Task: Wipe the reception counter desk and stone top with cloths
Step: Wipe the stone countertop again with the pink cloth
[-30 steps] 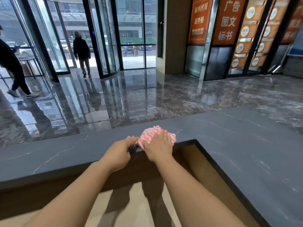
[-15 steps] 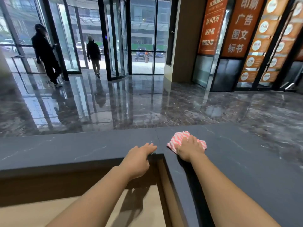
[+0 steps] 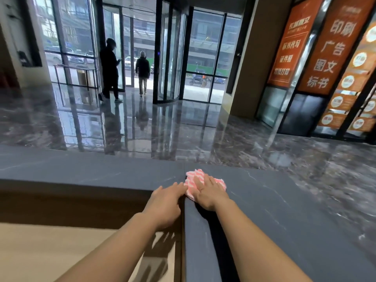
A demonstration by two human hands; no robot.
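My right hand (image 3: pixel 209 194) presses flat, fingers straight, on the pink striped cloth (image 3: pixel 192 177) at the inner corner of the stone tabletop (image 3: pixel 284 216). My left hand (image 3: pixel 164 202), at its 9 o'clock, rests open on the edge, fingertips just beside the cloth. I judge this mid-wipe; the next move calls for sweeping toward 3 o'clock. I count two hands, one cloth, and two people (image 3: pixel 142 68) far off at 12 o'clock.

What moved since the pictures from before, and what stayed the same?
The right hand slid the pink striped cloth rightward past the inner corner and across the seam of the stone top, then back a little toward the seam. The left hand followed along the inner edge, and its fingertips reach the cloth's edge again. The right hand stayed pressed flat on the cloth. Nothing was let go.
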